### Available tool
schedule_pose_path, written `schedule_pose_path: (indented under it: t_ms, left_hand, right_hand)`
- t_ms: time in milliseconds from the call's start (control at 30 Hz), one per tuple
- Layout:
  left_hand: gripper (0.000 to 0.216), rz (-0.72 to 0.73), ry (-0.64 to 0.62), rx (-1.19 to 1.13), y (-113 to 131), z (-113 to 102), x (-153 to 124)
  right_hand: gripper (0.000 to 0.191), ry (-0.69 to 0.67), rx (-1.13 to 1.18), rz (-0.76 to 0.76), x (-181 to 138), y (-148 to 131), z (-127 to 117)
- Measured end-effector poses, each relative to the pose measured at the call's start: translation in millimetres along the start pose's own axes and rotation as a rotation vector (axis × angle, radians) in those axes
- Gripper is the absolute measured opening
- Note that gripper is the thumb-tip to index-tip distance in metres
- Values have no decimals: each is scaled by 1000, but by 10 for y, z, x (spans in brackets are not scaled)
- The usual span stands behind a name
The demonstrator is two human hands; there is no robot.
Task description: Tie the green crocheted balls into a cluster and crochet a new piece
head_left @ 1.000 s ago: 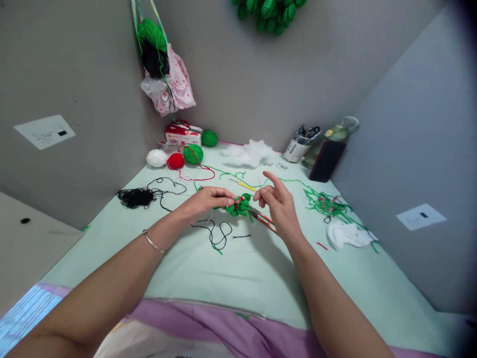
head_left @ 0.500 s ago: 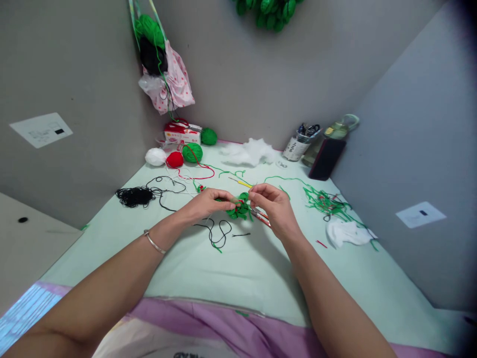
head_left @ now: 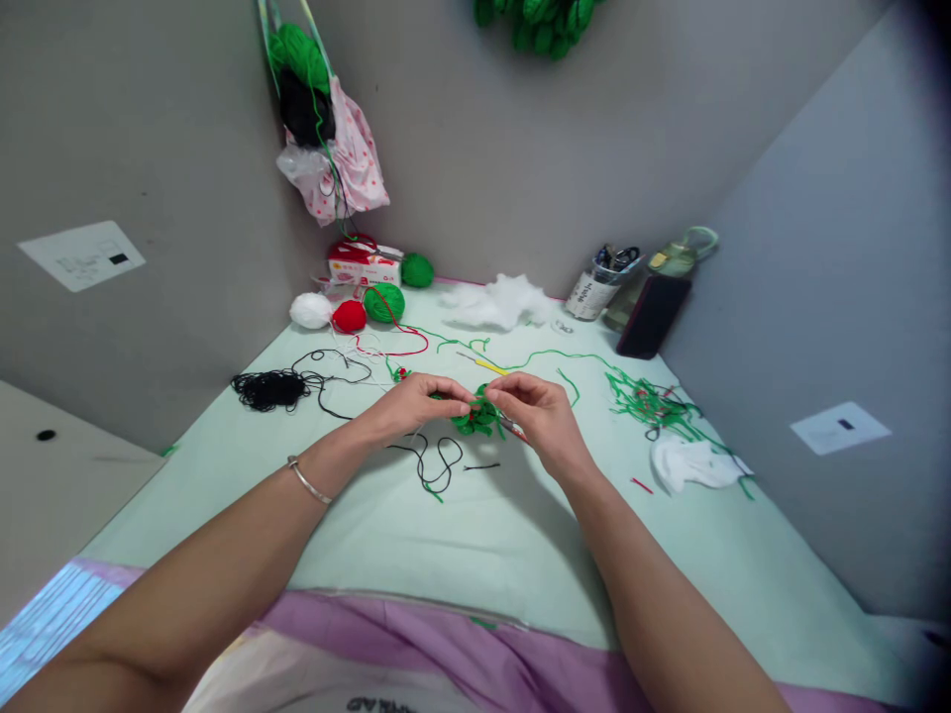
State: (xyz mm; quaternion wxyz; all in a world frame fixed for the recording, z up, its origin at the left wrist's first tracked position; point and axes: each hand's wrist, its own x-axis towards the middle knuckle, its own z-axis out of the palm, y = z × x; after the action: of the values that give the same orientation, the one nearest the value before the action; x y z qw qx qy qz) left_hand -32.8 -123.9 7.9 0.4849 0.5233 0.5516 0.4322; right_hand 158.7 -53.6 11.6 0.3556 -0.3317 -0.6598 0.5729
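A small green crochet piece (head_left: 477,420) with red bits is between my hands over the table. My left hand (head_left: 431,398) is closed, pinching its left side between thumb and fingers. My right hand (head_left: 533,408) is closed too, its thumb and fingertips pinched on the upper right of the piece; my fingers partly hide it. Beneath the right hand lies a tool with red-orange handles (head_left: 514,430), mostly covered. Just behind the hands is a crochet hook with a yellow handle (head_left: 488,366). A smaller green and red piece (head_left: 401,374) lies behind my left wrist.
Black yarn (head_left: 271,390) lies tangled at left. Behind it are white (head_left: 310,311), red (head_left: 349,317) and green (head_left: 384,304) yarn balls. White stuffing (head_left: 496,302), a pen cup (head_left: 589,292) and a phone (head_left: 652,317) stand farther back. Green yarn scraps (head_left: 646,398) lie at right.
My right hand has moved slightly left and its fingertips have come closer to my left hand at the crochet piece. The left hand has stayed nearly still.
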Motion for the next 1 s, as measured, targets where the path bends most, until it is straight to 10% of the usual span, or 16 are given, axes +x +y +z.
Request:
schedule_pose_path:
  t_ms: [1000]
  left_hand:
    - [22,36,-73,-55,-82,-18,20]
  right_hand:
    - [10,-15,-157,-170,19,96,46]
